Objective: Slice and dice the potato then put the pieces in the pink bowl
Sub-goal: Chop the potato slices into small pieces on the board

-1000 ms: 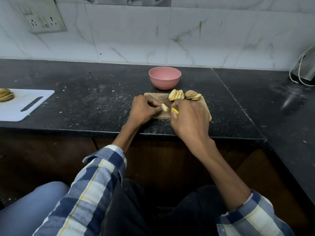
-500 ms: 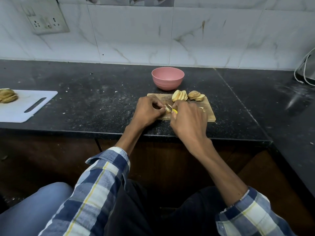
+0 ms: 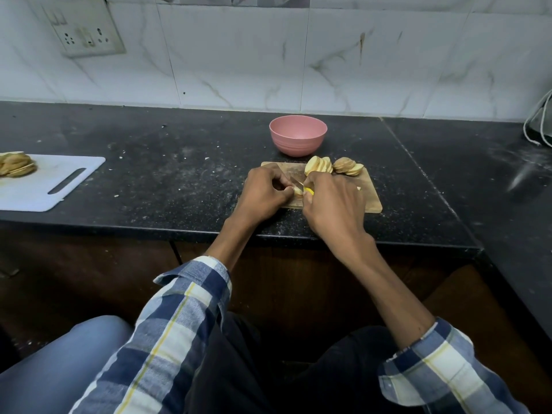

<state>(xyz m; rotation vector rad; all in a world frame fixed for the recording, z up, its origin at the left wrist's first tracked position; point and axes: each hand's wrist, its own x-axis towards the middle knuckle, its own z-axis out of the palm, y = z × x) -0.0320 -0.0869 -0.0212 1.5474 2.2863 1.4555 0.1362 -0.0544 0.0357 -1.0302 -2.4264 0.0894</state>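
A small wooden cutting board (image 3: 370,198) lies on the black counter. My left hand (image 3: 263,195) pinches a small potato piece (image 3: 298,191) against the board. My right hand (image 3: 334,204) grips a knife with a yellow handle (image 3: 309,191), its blade (image 3: 296,182) over that piece. Two fanned stacks of potato slices (image 3: 331,167) rest on the board's far edge. Just behind the board stands the pink bowl (image 3: 297,138); nothing shows inside it.
A white cutting board (image 3: 50,183) with more potato slices (image 3: 16,168) lies at the far left of the counter (image 3: 179,174). White cables and a dark appliance (image 3: 540,127) sit at the right edge. A switch plate (image 3: 83,31) hangs on the tiled wall.
Both hands stay on the board with only small shifts of the knife over the pinched piece. The view has drifted slightly.
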